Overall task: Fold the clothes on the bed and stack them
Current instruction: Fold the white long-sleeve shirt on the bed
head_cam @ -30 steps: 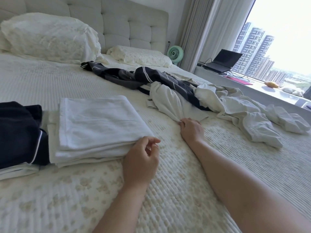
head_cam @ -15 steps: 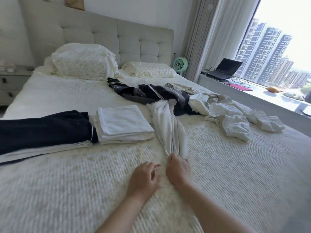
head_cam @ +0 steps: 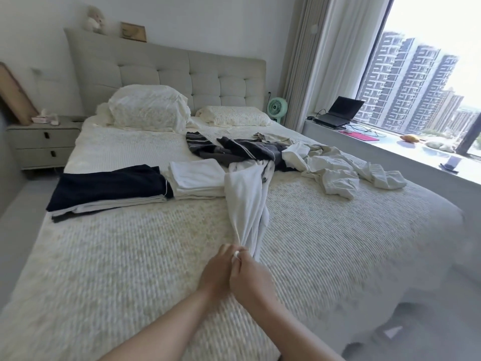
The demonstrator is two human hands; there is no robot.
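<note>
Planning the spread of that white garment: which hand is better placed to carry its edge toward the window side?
Probably the right hand. Both hands pinch the white garment's near end together, and the right sits on the window side, with open bed there. The left hand is nearer the folded stacks, so it can anchor.

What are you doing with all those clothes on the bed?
Folding laundry. Both hands, left hand and right hand, pinch the end of a white garment stretched across the bed. Two folded stacks, one dark and one white, sit further back. A striped garment and a cream one lie unfolded.
</note>
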